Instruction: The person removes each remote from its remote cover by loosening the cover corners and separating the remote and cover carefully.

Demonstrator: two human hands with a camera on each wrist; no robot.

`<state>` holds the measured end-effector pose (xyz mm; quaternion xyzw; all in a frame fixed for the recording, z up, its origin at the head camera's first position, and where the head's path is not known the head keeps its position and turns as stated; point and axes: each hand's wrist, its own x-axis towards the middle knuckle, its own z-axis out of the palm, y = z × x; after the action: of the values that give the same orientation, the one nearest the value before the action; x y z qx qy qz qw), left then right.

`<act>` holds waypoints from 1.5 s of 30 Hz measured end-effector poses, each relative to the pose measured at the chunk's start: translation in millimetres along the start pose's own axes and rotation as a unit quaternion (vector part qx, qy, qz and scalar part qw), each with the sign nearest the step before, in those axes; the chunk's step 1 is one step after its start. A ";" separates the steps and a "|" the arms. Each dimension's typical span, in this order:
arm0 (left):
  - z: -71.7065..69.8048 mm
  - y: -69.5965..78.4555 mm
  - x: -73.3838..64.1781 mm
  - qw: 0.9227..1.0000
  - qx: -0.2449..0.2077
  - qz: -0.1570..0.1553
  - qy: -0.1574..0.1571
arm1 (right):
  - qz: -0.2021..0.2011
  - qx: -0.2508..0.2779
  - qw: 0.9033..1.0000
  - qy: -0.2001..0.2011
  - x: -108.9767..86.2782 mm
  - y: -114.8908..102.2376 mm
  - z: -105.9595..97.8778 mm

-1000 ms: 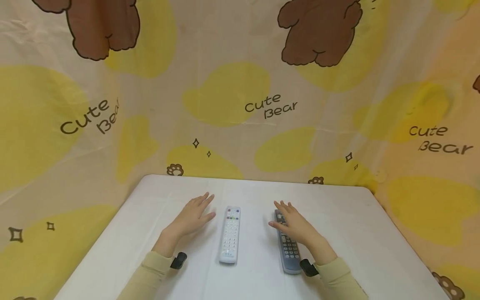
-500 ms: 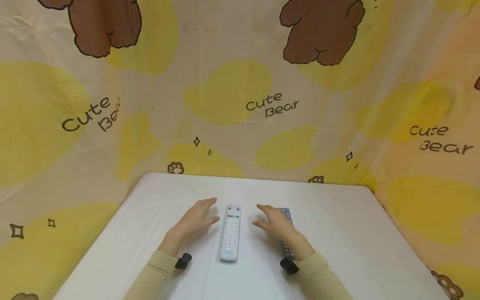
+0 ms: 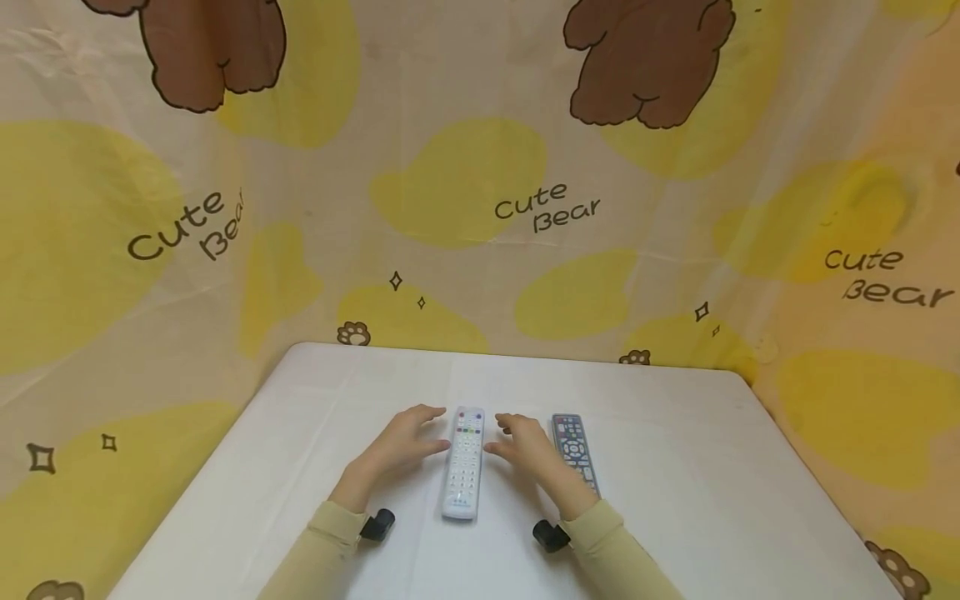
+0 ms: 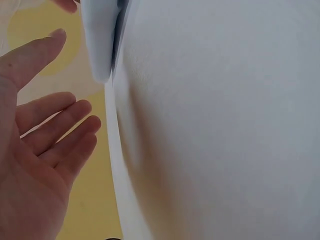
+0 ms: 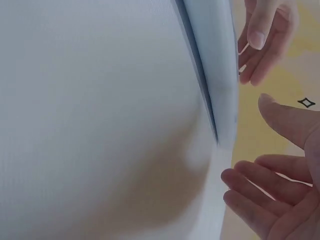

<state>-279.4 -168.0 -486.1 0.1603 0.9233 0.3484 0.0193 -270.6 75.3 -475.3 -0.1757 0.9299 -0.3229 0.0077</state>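
A white remote control with small coloured buttons near its far end lies lengthwise on the white table. My left hand is just left of it, thumb and fingers spread apart and holding nothing. On its other side my right hand hovers close by, its fingers loosely bent with a gap to the thumb. In both wrist views a strip of air separates the fingers from the white remote's edge. A dark grey remote control lies to the right, its near end hidden by my right forearm.
A patterned curtain with bears and lettering hangs behind the table and along both sides. Each wrist carries a small black camera, such as the left wrist camera and the right wrist camera.
My right hand has moved left, from over the dark grey remote to beside the white one. My left hand has come slightly right, nearer the white remote. Both remotes stay where they lay.
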 end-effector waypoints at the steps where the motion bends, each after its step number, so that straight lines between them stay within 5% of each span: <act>1: 1.2 -0.6 0.4 1.000 -0.003 0.002 -0.001 | 0.005 0.006 1.000 0.000 1.0 -0.8 1.4; 13: 10.0 -2.3 3.9 0.998 -0.047 0.027 -0.009 | 0.026 0.014 0.999 -0.020 7.0 -4.0 17.0; 32: 13.2 -1.8 6.7 0.987 -0.148 -0.016 -0.059 | 0.038 0.088 0.995 -0.034 5.9 -4.0 18.3; 45: 16.7 -5.6 8.9 0.978 -0.194 -0.051 -0.066 | 0.140 0.172 0.975 -0.020 6.7 -4.9 22.0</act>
<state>-286.9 -158.5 -501.7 0.1291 0.8420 0.5079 0.1280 -272.6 56.4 -489.1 -0.0463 0.8755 -0.4701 0.1019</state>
